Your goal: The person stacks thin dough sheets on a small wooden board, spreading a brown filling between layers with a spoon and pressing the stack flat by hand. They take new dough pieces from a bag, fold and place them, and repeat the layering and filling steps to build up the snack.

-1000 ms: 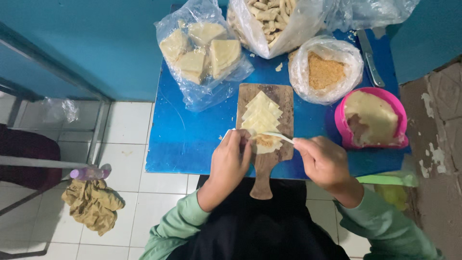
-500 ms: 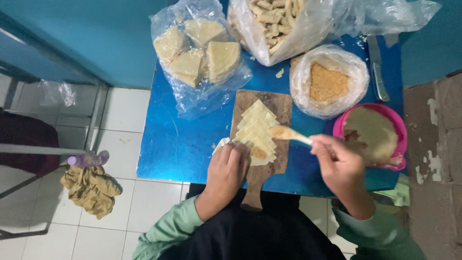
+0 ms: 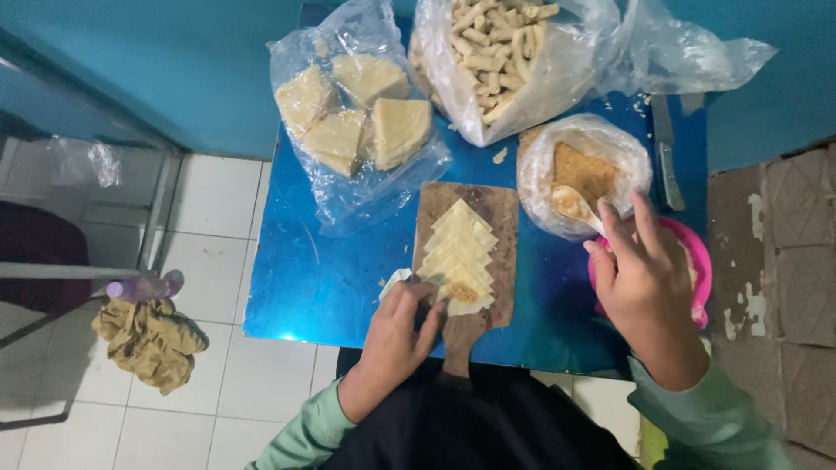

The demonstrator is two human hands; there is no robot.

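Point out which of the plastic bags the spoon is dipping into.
The small round bag of brown crumbs, beside the wooden board. The right hand holds the spoon in it; the other bags hold pale triangular wrappers and rolled sticks.

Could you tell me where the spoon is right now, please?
In the head view the spoon is on the right side, held in the right hand, its bowl over the bag of brown crumbs, right of the wooden board.
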